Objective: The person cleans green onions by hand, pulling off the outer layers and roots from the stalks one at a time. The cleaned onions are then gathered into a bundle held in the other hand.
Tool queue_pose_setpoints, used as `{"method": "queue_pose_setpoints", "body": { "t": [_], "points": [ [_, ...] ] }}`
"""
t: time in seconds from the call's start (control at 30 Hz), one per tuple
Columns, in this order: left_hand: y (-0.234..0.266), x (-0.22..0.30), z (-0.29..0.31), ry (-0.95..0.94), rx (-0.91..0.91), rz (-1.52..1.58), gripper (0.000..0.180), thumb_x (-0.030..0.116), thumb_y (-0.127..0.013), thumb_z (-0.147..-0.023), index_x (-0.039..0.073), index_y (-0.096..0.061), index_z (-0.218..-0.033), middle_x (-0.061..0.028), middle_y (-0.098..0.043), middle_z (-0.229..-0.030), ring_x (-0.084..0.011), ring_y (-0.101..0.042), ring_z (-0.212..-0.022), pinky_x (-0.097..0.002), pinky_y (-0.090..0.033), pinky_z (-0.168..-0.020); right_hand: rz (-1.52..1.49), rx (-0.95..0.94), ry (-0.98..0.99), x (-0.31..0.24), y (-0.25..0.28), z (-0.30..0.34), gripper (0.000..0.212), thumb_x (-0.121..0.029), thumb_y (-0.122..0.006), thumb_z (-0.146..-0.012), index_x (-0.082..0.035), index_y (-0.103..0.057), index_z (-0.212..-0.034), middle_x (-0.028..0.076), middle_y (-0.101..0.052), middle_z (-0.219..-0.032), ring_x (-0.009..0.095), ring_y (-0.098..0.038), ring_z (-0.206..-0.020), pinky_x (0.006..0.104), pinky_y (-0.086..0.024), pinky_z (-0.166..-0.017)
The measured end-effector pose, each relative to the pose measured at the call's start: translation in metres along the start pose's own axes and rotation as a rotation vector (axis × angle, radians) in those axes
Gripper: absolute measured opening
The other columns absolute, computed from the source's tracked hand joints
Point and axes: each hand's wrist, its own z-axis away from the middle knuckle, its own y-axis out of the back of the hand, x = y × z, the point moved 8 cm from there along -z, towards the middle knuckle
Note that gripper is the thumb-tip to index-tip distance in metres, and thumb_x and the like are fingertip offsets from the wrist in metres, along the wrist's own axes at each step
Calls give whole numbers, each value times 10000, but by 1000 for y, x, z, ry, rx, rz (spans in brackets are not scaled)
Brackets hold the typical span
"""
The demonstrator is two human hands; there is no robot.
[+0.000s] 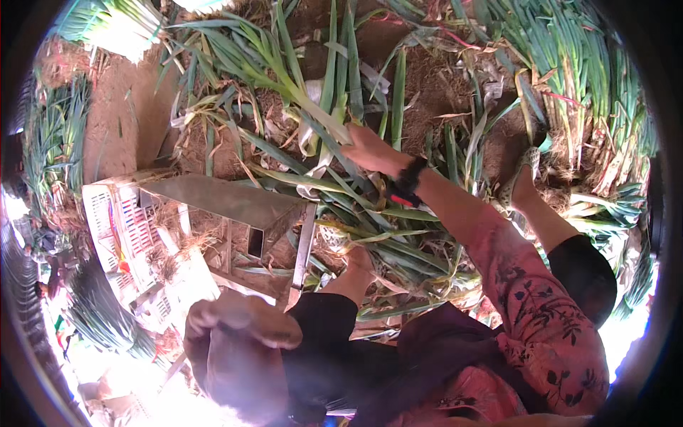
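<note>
Stretched out over the littered ground, my right hand [370,151] has its fingers closed around the pale lower stalk of a leek [302,99]. The leek's green leaves fan toward the upper left. My left hand [242,324] is curled at the lower left, close and blurred; what it holds, if anything, I cannot make out. Just beyond it lie bright, overexposed white stalks [191,274] and a tangle of roots [171,263]. Loose leek leaves [398,245] cover the ground beneath my right arm.
A white slatted plastic crate [114,235] stands at the left beside a metal-framed stand [228,196]. Leek piles rise at the far right [576,85] and left [57,135]. Trimmed white bundles [121,28] lie at the upper left. My feet stand among the leaves.
</note>
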Motion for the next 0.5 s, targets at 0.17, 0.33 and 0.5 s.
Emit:
{"method": "queue_pose_setpoints", "body": {
  "t": [0.17,0.33,0.5],
  "points": [
    [-16,-3,3,-6,83,-126,277,134,-473,-947,-49,-490,-1154,-151,-579,-1056,-212,-565,-921,-323,-444,-804,-1389,-355,-82,-46,12,141,265,-114,-508,-926,63,-477,-1121,56,-570,-807,36,-417,-492,198,-347,-433],
    [-24,-53,2,52,60,-64,385,167,-468,-961,-40,-439,-1284,-175,-502,-1285,-254,-509,-1151,-378,-407,-943,-1518,-250,-29,-109,42,264,215,-117,-513,-915,54,-482,-1042,-16,-470,-664,36,-412,-463,204,-326,-380],
    [14,-176,-3,331,-52,168,622,329,-610,-892,40,-325,-1364,-129,-443,-1294,-281,-486,-1148,-444,-426,-930,-1238,-242,-42,-143,42,366,256,-187,-524,-914,-19,-476,-1101,-16,-495,-711,46,-434,-481,202,-344,-390]
  ]
}}
